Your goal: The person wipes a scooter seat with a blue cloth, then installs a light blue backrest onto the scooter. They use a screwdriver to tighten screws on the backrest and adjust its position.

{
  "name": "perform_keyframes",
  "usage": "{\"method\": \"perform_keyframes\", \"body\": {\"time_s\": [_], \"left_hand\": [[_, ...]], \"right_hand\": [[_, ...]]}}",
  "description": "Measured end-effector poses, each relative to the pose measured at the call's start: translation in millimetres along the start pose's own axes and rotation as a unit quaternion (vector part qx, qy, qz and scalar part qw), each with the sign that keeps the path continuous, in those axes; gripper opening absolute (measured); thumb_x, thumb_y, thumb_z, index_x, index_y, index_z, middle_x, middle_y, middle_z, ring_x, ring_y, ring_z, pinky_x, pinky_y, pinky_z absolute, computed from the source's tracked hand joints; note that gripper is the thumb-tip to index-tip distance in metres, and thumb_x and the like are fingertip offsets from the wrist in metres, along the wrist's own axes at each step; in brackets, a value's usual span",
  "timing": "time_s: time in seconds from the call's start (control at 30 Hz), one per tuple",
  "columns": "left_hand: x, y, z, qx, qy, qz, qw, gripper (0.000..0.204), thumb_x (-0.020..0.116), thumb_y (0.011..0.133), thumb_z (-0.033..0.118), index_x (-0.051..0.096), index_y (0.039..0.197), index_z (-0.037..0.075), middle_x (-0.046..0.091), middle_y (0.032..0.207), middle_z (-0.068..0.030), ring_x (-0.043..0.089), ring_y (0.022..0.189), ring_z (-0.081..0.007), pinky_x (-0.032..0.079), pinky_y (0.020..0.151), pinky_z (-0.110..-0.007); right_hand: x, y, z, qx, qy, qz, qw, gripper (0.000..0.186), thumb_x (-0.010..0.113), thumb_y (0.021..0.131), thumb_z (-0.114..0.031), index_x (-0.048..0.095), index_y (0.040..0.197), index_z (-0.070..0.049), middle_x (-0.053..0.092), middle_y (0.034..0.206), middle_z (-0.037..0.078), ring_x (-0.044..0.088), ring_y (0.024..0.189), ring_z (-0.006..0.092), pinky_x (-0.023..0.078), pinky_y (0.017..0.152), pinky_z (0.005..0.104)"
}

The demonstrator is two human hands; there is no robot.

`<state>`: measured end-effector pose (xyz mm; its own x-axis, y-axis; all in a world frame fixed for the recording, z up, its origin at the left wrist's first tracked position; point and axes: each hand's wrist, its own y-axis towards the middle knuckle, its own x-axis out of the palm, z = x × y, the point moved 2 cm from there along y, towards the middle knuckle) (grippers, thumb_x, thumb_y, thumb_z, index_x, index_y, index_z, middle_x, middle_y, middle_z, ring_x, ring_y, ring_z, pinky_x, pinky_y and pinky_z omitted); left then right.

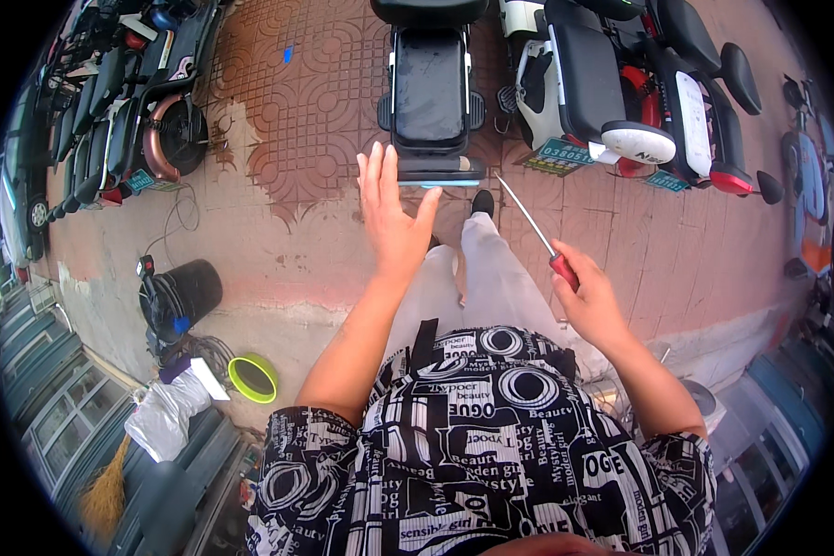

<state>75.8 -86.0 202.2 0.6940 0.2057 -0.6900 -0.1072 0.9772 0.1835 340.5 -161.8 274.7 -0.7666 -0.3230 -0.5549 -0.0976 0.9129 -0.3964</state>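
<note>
Screwdriver (562,267): lying in the right hand (595,298), its shaft pointing forward and left of that grip.
Right fingers: clamping together on the red handle.
Left hand (395,227): hovering left of the grip, fingers spreading apart; whether it's touching the parked scooter (431,88), I can't tell.
Parked scooter: standing ahead-left of the grip.
Black bucket (200,285): standing well left of it.

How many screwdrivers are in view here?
1: a red-handled screwdriver in the right hand, pointing forward. The left hand holds none; others may be hidden.
</note>
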Motion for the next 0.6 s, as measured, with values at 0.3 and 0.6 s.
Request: {"method": "perform_keyframes", "body": {"time_s": [0.3,0.6], "left_hand": [[21,35,0,0.159,0.124,-0.115,0.973,0.045,0.074,0.076,0.041,0.065,0.108,0.011,0.064,0.1,-0.0022,0.055,0.098,-0.0244,0.033,0.095,-0.043],[26,35,1,0.148,0.153,-0.133,0.968,0.04,0.073,0.077,0.039,0.064,0.105,0.012,0.064,0.099,-0.0017,0.056,0.098,-0.0233,0.033,0.095,-0.042]], "right_hand": [[22,-3,25,-0.015,-0.002,0.063,0.998,0.035,0.064,0.085,-0.013,0.057,0.12,-0.009,0.067,0.098,0.016,0.066,0.084,0.0326,0.053,0.071,0.0392],[22,4,28,-0.026,-0.006,0.073,0.997,0.034,0.064,0.085,-0.014,0.058,0.119,-0.011,0.067,0.102,0.013,0.067,0.083,0.0308,0.054,0.07,0.0395]]}}
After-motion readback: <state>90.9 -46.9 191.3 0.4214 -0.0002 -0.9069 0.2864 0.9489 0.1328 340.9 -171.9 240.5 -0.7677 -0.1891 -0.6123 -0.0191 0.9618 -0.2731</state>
